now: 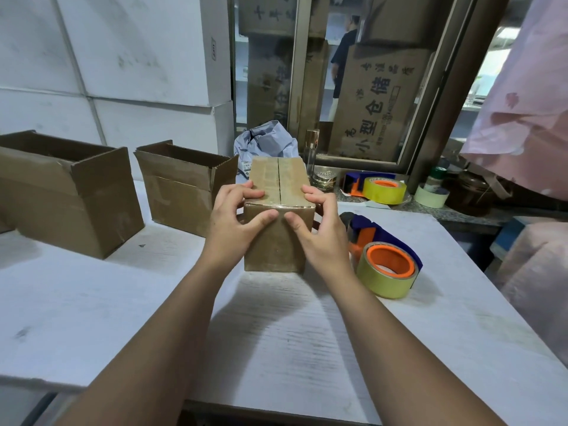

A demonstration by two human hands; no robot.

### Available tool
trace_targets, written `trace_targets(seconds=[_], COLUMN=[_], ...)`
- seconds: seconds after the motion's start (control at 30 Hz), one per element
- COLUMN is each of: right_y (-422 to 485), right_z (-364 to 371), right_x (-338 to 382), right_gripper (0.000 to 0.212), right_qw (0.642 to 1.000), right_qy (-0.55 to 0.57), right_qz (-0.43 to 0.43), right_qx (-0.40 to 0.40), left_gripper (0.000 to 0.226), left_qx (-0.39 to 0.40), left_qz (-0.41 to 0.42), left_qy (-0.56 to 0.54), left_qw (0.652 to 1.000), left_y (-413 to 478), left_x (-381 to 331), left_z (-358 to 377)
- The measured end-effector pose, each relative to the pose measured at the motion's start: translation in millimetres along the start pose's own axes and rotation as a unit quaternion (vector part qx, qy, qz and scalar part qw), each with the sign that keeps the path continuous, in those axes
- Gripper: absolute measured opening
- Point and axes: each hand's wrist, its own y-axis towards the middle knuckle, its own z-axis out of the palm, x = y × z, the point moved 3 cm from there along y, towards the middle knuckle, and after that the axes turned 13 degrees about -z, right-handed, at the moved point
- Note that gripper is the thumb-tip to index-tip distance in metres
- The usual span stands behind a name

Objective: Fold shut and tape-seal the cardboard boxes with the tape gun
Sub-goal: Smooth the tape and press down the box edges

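Indoors, left hand (pixel 236 222) and right hand (pixel 319 233) grip a box (pixel 276 244) on the white table (pixel 276 339) by open cartons (pixel 181 186).

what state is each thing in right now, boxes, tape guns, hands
small cardboard box, flaps folded shut, shiny tape at near top edge, standing on the table
left hand, grips the small cardboard box, thumb on front face
right hand, grips it likewise
near tape gun, lying on the table, unheld, roll loaded
far tape gun, unheld, roll loaded
large open box, flaps up, unsealed
middle open box, flaps up, unsealed
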Motion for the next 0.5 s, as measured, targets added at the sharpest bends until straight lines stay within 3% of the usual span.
trace_targets(seconds=[0.13, 0.5], right_y=[-0.6, -0.4], right_z=[1.6, -7.8], right_x=[1.7, -2.3], right_gripper=[0.028, 0.021], right_qw=[1.000, 0.999], right_qy=[-0.011, -0.031], right_qz=[0.000, -0.034], right_qx=[-0.012, 0.020], left_gripper=[0.022, 0.019], left_qx=[-0.024, 0.047], left_qz=[0.010, 0.010], left_qy=[-0.007, -0.038], left_qw=[1.000, 0.998], left_y=[-0.1, -2.4], left_x=[1.2, -2.1], left_z=[3.0, -3.7])
